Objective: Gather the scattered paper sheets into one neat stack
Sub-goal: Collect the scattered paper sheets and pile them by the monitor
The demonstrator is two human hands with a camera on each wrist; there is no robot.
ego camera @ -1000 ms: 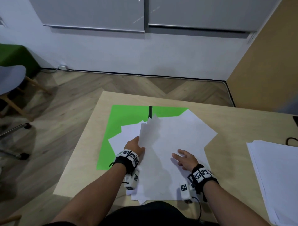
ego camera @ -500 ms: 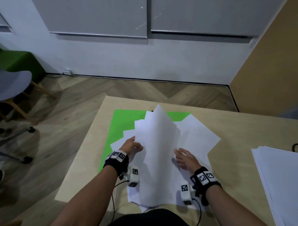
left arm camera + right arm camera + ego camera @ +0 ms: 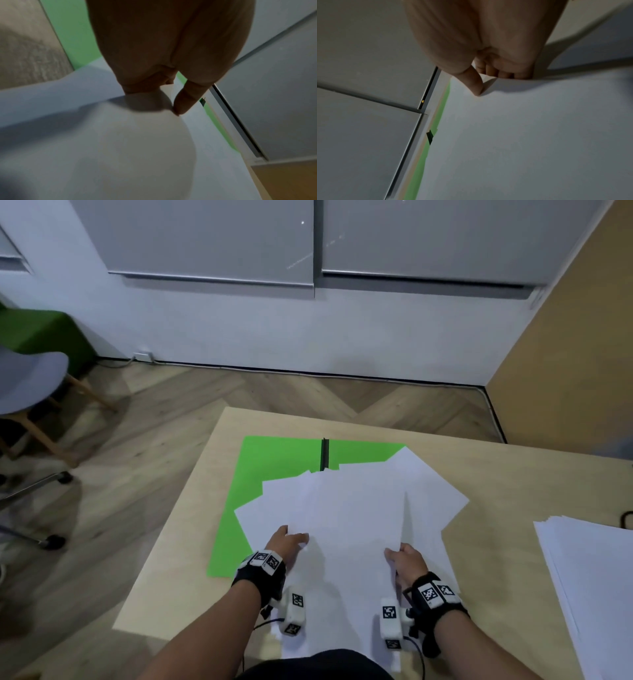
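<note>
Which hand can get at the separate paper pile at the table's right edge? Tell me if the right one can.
Probably yes, once freed. The right hand now grips the sheets, as does the left hand. Only bare table lies between it and the pile.

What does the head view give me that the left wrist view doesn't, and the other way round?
Head only: the right hand gripping the sheets' right edge, the fanned corners at the far side, a separate paper pile to the right, the chair. Left wrist only: the left hand close up, thumb on top of the sheet, fingers curled under its edge. Both: white sheets over the green mat.
</note>
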